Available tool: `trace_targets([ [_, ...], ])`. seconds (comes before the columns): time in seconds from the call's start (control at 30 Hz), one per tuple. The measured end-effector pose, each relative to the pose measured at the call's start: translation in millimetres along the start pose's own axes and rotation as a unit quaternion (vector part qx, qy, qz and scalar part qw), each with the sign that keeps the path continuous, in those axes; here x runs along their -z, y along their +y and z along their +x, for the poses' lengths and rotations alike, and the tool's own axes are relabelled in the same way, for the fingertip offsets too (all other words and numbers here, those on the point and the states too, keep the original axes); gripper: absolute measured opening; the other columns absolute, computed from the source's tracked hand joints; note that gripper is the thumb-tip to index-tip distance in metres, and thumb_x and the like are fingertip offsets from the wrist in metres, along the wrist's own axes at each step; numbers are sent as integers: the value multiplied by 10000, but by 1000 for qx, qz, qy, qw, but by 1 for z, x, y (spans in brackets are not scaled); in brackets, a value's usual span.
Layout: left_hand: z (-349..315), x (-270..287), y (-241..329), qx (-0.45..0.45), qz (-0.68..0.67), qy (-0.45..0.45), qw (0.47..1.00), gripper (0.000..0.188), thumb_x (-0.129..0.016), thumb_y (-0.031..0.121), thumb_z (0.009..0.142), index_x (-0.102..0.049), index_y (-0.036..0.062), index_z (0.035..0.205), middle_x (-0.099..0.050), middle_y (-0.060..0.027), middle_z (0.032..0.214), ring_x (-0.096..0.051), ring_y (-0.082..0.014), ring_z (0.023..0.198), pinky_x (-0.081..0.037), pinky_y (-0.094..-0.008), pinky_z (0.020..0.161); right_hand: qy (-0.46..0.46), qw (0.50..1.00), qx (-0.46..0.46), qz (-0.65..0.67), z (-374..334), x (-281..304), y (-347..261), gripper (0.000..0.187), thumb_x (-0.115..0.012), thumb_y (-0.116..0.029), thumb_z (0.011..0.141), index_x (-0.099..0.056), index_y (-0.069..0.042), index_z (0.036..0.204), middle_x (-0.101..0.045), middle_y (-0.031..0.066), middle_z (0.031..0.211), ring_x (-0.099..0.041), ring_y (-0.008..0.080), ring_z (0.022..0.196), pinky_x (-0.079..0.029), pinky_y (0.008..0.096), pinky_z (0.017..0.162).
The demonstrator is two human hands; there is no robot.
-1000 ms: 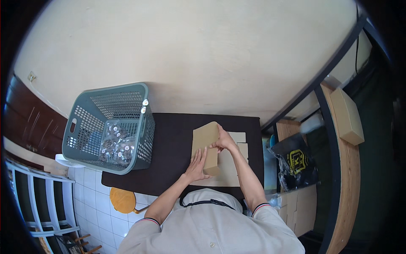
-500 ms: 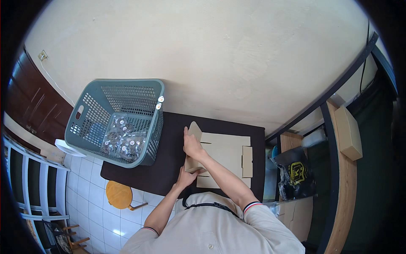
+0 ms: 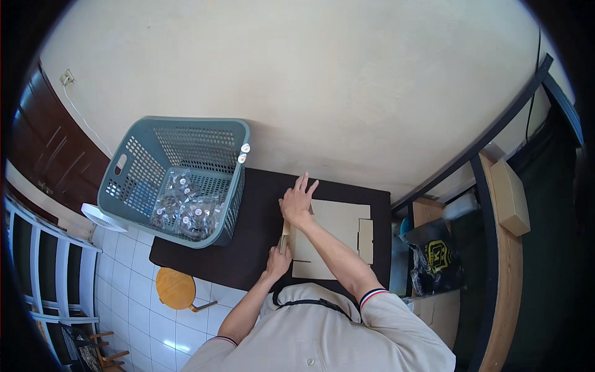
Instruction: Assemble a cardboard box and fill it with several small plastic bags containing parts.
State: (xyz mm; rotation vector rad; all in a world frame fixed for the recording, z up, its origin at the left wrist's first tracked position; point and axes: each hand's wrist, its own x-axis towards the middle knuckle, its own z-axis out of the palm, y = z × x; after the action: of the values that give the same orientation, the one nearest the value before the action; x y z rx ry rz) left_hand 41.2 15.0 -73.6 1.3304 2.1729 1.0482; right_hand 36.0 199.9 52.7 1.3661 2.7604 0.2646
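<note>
A flat beige cardboard box blank [image 3: 339,217] lies on the dark-covered table [image 3: 260,198], with a small tab [image 3: 365,240] folded over along its right side. Its left side panel [image 3: 286,237] stands up from the rest. At the near end of that panel, my left hand [image 3: 279,263] is closed on the cardboard between thumb and fingers. My right hand [image 3: 298,204] rests at the panel's far end with its fingers spread and pointing toward the wall. The right forearm crosses over the blank and hides part of it.
Left on the table is a grey-green plastic basket [image 3: 238,204] with several clear-wrapped items [image 3: 189,208]. An orange-topped stool [image 3: 175,288] stands on the tiled floor. To the right, a shelf holds a cardboard box [image 3: 510,197]; a black plastic package [image 3: 434,254] lies lower.
The left panel has swung from leaning outward to about upright. My right hand has moved slightly right and away, its fingers now spread; my left hand has shifted slightly right with the panel.
</note>
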Motion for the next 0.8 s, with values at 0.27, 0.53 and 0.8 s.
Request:
trace_targets([
  [0.27, 10, 3, 49, -25, -4, -94, 995, 691, -594, 67, 920, -337, -26, 1554, -703, -337, 934, -691, -539, 831, -583, -585, 773, -29, 901, -104, 420, -18, -34, 50, 291, -634, -129, 960, -581, 94, 1138, -709, 330, 977, -692, 514, 996, -572, 553, 879],
  [0.53, 14, -37, 90, -93, 195, -210, 954, 871, -596, -38, 832, -149, -192, 1564, -729, -320, 908, -746, -455, 838, -610, -522, 808, 66, 786, -225, 573, -77, -94, 97, 349, -611, -102, 996, -608, 47, 1311, -715, 226, 1211, -689, 379, 1129, -533, 449, 981],
  [0.8, 22, -63, 89, -124, 248, -250, 928, 969, -666, 17, 802, -106, -217, 1557, -738, -305, 868, -755, -434, 844, -573, -532, 917, -69, 472, -245, 844, -106, -113, 135, 372, -561, -128, 1047, -539, -4, 1396, -660, 157, 1279, -655, 256, 1149, -538, 392, 990],
])
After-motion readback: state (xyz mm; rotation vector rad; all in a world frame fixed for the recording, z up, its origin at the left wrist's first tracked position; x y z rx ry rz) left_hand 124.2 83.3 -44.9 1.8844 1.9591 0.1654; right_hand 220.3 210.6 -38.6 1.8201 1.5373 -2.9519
